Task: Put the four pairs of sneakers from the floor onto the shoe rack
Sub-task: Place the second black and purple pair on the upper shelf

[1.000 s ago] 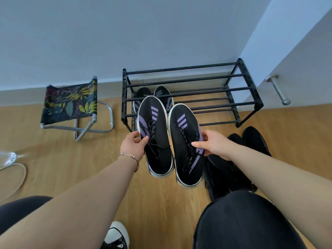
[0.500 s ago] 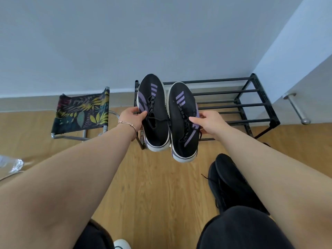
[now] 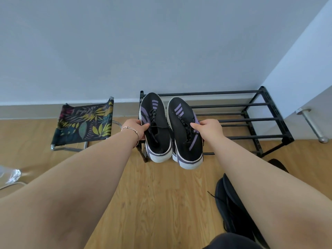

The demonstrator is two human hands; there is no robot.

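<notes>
Two black sneakers with purple stripes and white soles lie side by side over the left end of the black shoe rack (image 3: pixel 233 105), toes toward the wall. My left hand (image 3: pixel 135 128) grips the left sneaker (image 3: pixel 156 126) at its side. My right hand (image 3: pixel 208 128) grips the right sneaker (image 3: pixel 185 133) near the laces. Their heels stick out past the rack's front bar. I cannot tell whether they rest on the top bars. A black sneaker pair (image 3: pixel 231 203) lies on the floor at the right, partly behind my right arm.
A folding stool (image 3: pixel 84 123) with a leaf-print seat stands left of the rack. A metal door stop (image 3: pixel 312 126) juts out at the far right. A clear plastic object (image 3: pixel 9 175) lies at the left edge. The floor is wood, and the rack stands against the wall.
Both hands carried the purple-striped sneakers up and forward from above the floor to the rack's top left end. The pair on the lower shelf is now hidden behind them.
</notes>
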